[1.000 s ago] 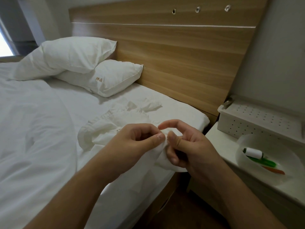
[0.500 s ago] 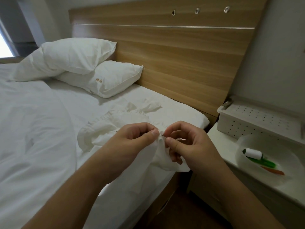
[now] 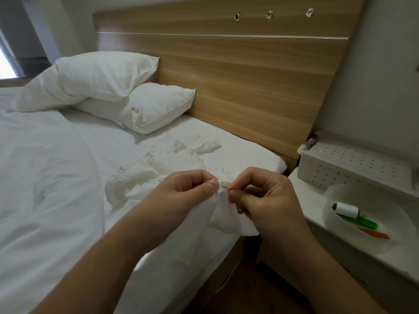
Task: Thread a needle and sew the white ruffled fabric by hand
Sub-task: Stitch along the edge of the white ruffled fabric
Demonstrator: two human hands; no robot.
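1. Needle [image 3: 225, 188] looks threaded, tho blurry; right hand [image 3: 260, 196] pinches it w/ thumb & forefinger.
2. Left hand [image 3: 188, 191] pinches white ruffled fabric [image 3: 163, 168] over bed [image 3: 68, 177] edge.
3. Stitching underway; most of seam prob. left.

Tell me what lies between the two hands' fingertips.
Head view: a gathered fold of white ruffled fabric, with the needle crossing it between left hand and right hand.
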